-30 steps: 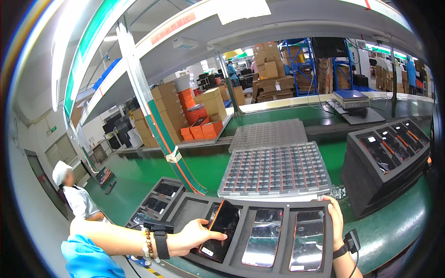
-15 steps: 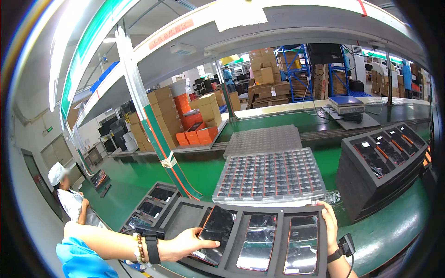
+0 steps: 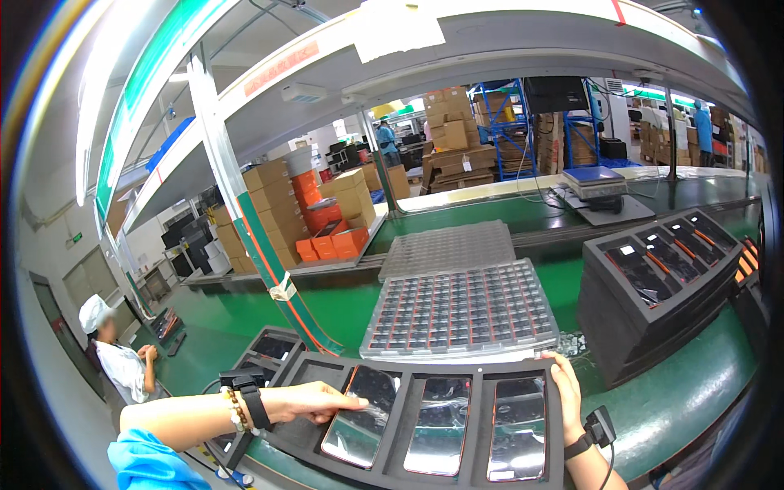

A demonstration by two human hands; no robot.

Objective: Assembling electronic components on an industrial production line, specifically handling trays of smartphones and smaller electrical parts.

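A black foam tray [image 3: 482,370] with rectangular pockets lies in front of me. Three smartphones with glossy, film-covered screens are in it: a left phone [image 3: 363,420], a middle phone [image 3: 438,425] and a right phone [image 3: 518,429]. The far-left pocket is largely covered by my left hand [image 3: 310,402]. That hand's fingers are drawn together at the left phone's left edge, one fingertip lying over its screen. My right hand [image 3: 565,396] grips the tray's right end, fingertips at the far corner. Both wrists wear black straps with small devices.
Beyond the tray are clear plastic trays [image 3: 457,314] filled with small parts. A stack of black foam trays [image 3: 653,302] with more phones stands at right. Another foam tray [image 3: 273,347] is at left, near a green post [image 3: 273,265]. A co-worker [image 3: 122,359] sits far left.
The left phone, tilted in my left hand before, now sits down in its pocket. My left hand has shifted up and left along it. The whole view has moved slightly.
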